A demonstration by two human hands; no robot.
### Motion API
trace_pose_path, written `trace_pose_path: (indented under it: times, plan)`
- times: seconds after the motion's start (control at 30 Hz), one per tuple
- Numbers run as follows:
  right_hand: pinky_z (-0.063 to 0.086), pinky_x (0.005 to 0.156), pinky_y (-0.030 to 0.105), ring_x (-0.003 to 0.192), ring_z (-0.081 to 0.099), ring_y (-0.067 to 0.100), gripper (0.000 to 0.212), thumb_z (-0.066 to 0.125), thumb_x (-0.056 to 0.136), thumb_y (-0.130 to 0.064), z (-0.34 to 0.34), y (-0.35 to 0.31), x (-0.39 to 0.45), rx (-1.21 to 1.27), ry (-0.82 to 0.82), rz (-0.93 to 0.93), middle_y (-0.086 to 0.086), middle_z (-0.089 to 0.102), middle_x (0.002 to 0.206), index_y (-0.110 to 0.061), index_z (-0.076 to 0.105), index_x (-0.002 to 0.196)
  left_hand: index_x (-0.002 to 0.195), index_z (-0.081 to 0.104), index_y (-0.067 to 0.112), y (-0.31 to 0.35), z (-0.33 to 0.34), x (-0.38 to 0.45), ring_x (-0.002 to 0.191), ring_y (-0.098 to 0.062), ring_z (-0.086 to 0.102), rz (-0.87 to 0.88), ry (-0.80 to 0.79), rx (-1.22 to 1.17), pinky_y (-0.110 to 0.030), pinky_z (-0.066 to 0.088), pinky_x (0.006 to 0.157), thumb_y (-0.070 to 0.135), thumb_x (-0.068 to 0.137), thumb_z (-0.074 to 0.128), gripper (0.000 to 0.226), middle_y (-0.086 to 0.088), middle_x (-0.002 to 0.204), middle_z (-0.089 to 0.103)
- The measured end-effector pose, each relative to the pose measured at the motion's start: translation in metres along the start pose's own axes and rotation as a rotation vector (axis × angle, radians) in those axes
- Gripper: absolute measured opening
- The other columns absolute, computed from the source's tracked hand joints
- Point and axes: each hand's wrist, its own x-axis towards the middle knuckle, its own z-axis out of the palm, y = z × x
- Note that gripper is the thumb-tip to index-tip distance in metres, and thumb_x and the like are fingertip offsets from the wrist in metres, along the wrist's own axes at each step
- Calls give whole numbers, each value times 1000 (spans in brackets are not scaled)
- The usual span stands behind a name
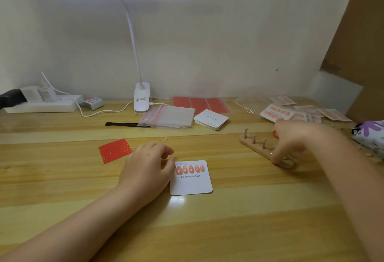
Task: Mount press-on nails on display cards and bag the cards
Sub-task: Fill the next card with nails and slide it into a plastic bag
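Observation:
A white display card (191,185) printed "Handmade Nail" lies on the desk with a row of several pink press-on nails (190,169) stuck along its top. My left hand (148,168) rests beside it, thumb touching the card's top left corner, fingers loosely curled and holding nothing. My right hand (291,143), blurred, reaches down over the near end of a wooden holder with metal pegs (254,144). Its fingertips are bunched there, and what they pinch is hidden. The pegs that show are bare.
A red adhesive strip sheet (115,150) lies left of my left hand, and a loose nail (165,138) lies behind it. Farther back are zip bags (170,117), blank cards (211,119), red sheets (200,104), a brush (122,124), a lamp base (142,97) and bagged cards (291,112).

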Motion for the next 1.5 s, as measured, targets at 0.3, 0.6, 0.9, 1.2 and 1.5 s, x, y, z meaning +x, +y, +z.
trace_pose_path:
  times: [0.3,0.6,0.9,1.2,1.5]
  plan:
    - [59,67,33,74,68,22,53,78,69,-21,2,15,7,158,115,232,10,65,87,-3,48,109,110,63,29,0,-1,0,94,-10,49,-1,-13,11,-35,43,89,35,93,54,20,15,97,57]
    - [51,85,38,111,54,34,61,60,82,-23,10,20,24,84,221,388,17,48,129,0,40,134,138,33,40,-1,-6,-4,116,0,38,174,-139,-23,-31,30,102,78,73,42,75,24,120,43]
    - [42,84,35,108,51,23,31,48,94,-40,47,-92,-17,233,585,-454,2,55,114,-18,57,114,142,29,41,-6,2,-2,133,-3,23,266,-198,126,-23,15,109,58,87,49,61,22,140,33]
    - [34,99,29,120,41,13,71,43,82,-73,82,-112,-19,335,515,-725,-8,49,129,-24,45,133,121,48,35,-1,8,-3,116,-12,43,140,-97,242,-28,31,97,60,88,42,42,15,124,52]
    - [31,104,31,126,32,13,85,48,73,-79,70,-126,-11,239,317,-717,-11,37,129,-29,31,140,121,56,33,-6,-38,22,108,-10,53,-109,-474,-34,-29,44,92,61,78,58,51,12,121,59]
